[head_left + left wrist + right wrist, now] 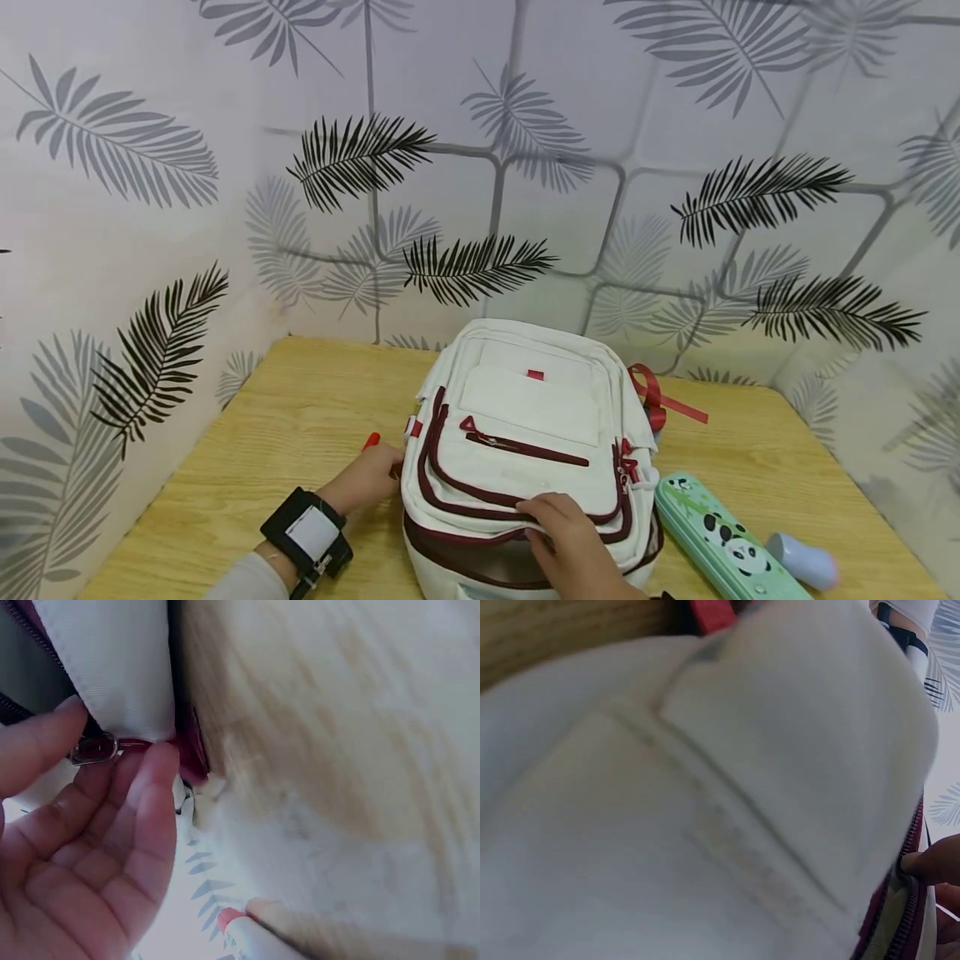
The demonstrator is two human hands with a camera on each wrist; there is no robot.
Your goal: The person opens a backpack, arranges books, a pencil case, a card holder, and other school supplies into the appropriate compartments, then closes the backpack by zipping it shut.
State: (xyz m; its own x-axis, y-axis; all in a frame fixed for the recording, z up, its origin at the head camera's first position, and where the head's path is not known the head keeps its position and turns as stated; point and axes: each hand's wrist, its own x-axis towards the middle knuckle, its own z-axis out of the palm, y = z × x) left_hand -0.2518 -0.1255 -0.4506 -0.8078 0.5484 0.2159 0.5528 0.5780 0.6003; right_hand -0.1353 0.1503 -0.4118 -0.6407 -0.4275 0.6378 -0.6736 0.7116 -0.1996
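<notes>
- One wooden bench bore the things.
- On its middle sat a white-and-maroon backpack, gaping low at the front.
- Just right of it slanted a green panda-printed case.
- The right hand, thumb and fingers nearly closed, pinched the backpack's front edge.
- The left hand, fingers curled at the backpack's side, held a zip pull.
- Near the case lay a pale cylinder.
- Just beyond the left hand showed a red-tipped pen.
</notes>
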